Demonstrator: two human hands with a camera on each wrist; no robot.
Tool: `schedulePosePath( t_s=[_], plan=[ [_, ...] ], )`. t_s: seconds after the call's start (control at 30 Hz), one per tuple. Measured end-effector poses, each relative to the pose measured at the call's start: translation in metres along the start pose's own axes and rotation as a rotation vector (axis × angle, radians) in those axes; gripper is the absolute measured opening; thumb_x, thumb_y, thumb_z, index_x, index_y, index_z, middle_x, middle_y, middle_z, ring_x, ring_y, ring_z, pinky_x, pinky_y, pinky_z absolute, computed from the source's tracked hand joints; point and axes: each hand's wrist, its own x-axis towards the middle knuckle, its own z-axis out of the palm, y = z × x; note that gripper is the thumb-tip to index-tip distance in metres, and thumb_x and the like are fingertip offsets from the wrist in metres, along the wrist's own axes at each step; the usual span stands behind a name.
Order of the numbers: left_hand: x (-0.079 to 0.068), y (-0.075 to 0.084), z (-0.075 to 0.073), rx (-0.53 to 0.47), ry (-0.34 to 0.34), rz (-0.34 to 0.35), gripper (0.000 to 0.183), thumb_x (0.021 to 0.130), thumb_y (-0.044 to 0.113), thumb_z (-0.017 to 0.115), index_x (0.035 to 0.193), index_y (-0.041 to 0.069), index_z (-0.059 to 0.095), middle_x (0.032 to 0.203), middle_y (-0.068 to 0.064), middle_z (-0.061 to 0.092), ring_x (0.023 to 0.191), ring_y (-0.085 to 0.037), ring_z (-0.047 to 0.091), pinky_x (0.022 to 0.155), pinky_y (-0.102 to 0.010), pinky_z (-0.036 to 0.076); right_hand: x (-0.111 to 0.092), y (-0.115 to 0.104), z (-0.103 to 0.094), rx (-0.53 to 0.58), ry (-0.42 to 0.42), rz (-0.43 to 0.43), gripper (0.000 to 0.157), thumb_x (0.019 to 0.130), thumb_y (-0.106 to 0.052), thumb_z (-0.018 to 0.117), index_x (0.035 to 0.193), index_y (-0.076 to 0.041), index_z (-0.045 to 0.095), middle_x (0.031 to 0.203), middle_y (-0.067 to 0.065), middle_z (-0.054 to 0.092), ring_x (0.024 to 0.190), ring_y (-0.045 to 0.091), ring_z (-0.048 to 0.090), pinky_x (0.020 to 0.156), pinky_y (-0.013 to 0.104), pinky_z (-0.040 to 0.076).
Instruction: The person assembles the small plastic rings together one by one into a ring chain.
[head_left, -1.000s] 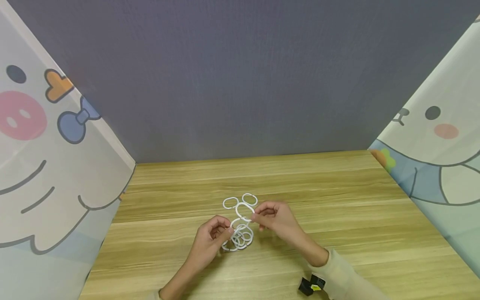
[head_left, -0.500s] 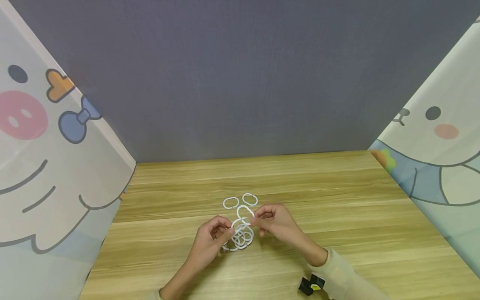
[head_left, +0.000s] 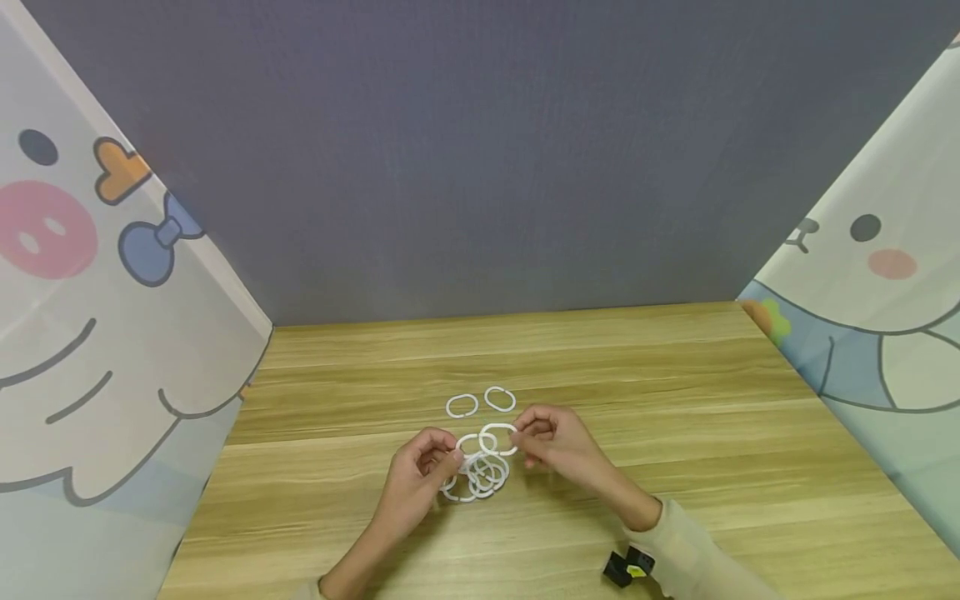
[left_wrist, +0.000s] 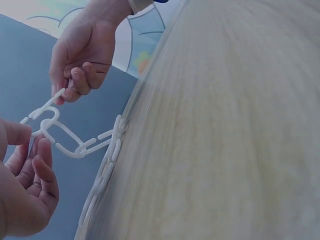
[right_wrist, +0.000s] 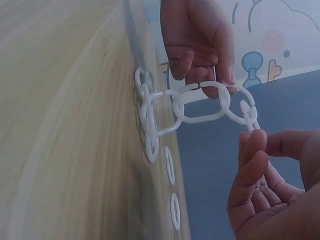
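Observation:
My left hand [head_left: 418, 479] pinches a white plastic C-shaped link [head_left: 474, 435], the upper end of a short chain. From it, joined links [right_wrist: 202, 120] hang down to a small pile of linked rings [head_left: 480, 497] on the table. My right hand [head_left: 557, 439] pinches another white link [head_left: 498, 426] between thumb and forefinger, level with the first one. The two links cross each other in the head view, and in the right wrist view the right one's end loops at the left one. In the left wrist view, small gaps show in the links' sides.
Two loose white links, one at left [head_left: 447, 407] and one at right [head_left: 514, 403], lie on the wooden table [head_left: 637, 375] beyond the hands. A small black device [head_left: 628, 567] sits by the right sleeve. A grey panel [head_left: 480, 167] stands behind, with cartoon-printed sheets on both sides.
My right hand's link has turned from upright to lying sideways and come down and slightly right. The left hand's link has tipped rightward and lower. The loose links have stayed put.

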Motion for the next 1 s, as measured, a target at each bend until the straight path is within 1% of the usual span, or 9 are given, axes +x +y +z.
schedulePosePath(
  t_s=[0.07,0.17,0.3,0.4,0.57,0.73,0.8,0.9,1.0],
  plan=[
    [0.0,-0.001,0.0,0.001,0.009,0.001,0.007,0.099,-0.003,0.076,0.104,-0.001,0.071,0.09,-0.008,0.071,0.08,-0.012,0.067,0.069,-0.021,0.054,0.0,0.001,-0.002,0.009,-0.002,-0.001,0.024,0.102,-0.004,0.075,0.117,0.013,0.07,0.088,0.014,0.073,0.064,0.01,0.065,0.056,0.021,0.054],
    [0.001,-0.001,0.0,-0.006,0.02,-0.013,0.008,0.098,-0.005,0.075,0.105,-0.002,0.071,0.09,-0.008,0.072,0.08,-0.012,0.067,0.07,-0.022,0.054,0.001,0.001,-0.004,0.003,-0.002,-0.023,0.026,0.101,-0.001,0.073,0.122,0.013,0.072,0.084,0.017,0.073,0.061,0.011,0.063,0.054,0.021,0.052],
    [0.002,-0.002,-0.001,-0.006,0.022,-0.05,0.009,0.099,-0.005,0.075,0.106,-0.002,0.071,0.092,-0.013,0.073,0.08,-0.013,0.067,0.071,-0.022,0.054,0.004,0.001,-0.007,-0.004,-0.012,-0.054,0.023,0.102,0.0,0.07,0.121,0.011,0.075,0.082,0.027,0.071,0.058,0.012,0.062,0.051,0.021,0.05],
    [0.002,-0.003,-0.002,0.013,0.012,-0.08,0.009,0.1,-0.003,0.076,0.107,-0.002,0.071,0.093,-0.016,0.073,0.082,-0.014,0.068,0.072,-0.023,0.055,0.005,0.002,-0.007,0.008,-0.024,-0.058,0.021,0.102,-0.001,0.069,0.119,0.011,0.075,0.082,0.03,0.07,0.058,0.012,0.062,0.052,0.021,0.05],
    [0.002,-0.002,-0.002,0.044,-0.001,-0.112,0.012,0.1,0.002,0.078,0.11,-0.001,0.071,0.098,-0.013,0.075,0.086,-0.017,0.071,0.074,-0.023,0.055,0.006,0.004,-0.004,0.051,-0.034,-0.028,0.023,0.101,-0.001,0.071,0.121,0.012,0.074,0.082,0.023,0.073,0.059,0.01,0.063,0.053,0.02,0.05],
    [0.0,0.0,-0.002,0.111,0.037,-0.057,0.018,0.097,-0.003,0.08,0.112,0.001,0.071,0.108,-0.012,0.075,0.089,-0.014,0.071,0.074,-0.022,0.055,0.006,0.006,0.0,0.107,-0.032,0.011,0.026,0.1,0.0,0.072,0.122,0.014,0.071,0.079,0.016,0.073,0.06,0.009,0.063,0.054,0.019,0.05],
    [-0.002,0.002,-0.001,0.132,0.035,-0.019,0.019,0.095,-0.005,0.081,0.109,0.003,0.072,0.106,-0.012,0.074,0.087,-0.013,0.07,0.073,-0.022,0.054,0.006,0.007,0.002,0.123,-0.036,0.021,0.027,0.099,0.0,0.071,0.122,0.015,0.071,0.079,0.015,0.073,0.061,0.008,0.064,0.054,0.018,0.05],
    [-0.004,0.004,-0.001,0.179,-0.007,0.039,0.021,0.092,-0.005,0.085,0.106,0.009,0.075,0.102,-0.007,0.073,0.085,-0.012,0.067,0.07,-0.021,0.054,0.006,0.007,0.003,0.133,-0.053,0.024,0.028,0.1,0.0,0.071,0.122,0.015,0.07,0.082,0.016,0.075,0.061,0.007,0.065,0.055,0.018,0.05],
    [-0.005,0.003,0.0,0.186,-0.055,0.089,0.023,0.091,-0.001,0.088,0.105,0.014,0.078,0.101,-0.002,0.074,0.082,-0.01,0.065,0.066,-0.021,0.052,0.006,0.008,0.004,0.139,-0.073,0.025,0.028,0.1,-0.002,0.071,0.122,0.015,0.07,0.081,0.014,0.075,0.061,0.007,0.065,0.055,0.017,0.05]
  ],
)
